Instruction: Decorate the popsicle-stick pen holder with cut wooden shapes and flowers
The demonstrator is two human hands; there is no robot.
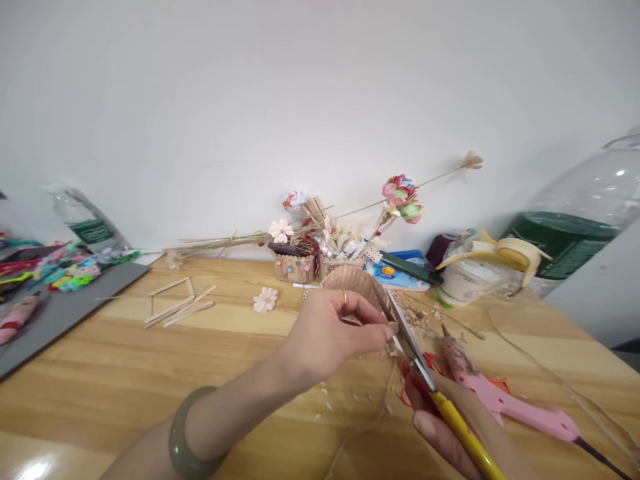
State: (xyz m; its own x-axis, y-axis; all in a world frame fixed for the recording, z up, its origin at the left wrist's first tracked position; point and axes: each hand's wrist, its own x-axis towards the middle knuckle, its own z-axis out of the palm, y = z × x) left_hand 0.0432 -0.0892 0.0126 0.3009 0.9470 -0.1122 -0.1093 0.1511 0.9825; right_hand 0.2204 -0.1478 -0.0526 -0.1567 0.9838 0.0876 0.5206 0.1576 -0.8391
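Left fingers [369,339] are pinching a pale piece [394,327] at the scissors [441,401] your right fingers [433,432] are gripping, with a glue gun [510,405] crowding that side and roomier table [225,353] stretching left toward the board's [83,312] edge.

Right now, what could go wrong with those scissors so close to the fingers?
The scissors in the right hand have their blades by the fingertips of the left hand, so a careless snip might nick them. The pink glue gun lies beside the right hand and could get bumped; I can't tell whether it is hot.
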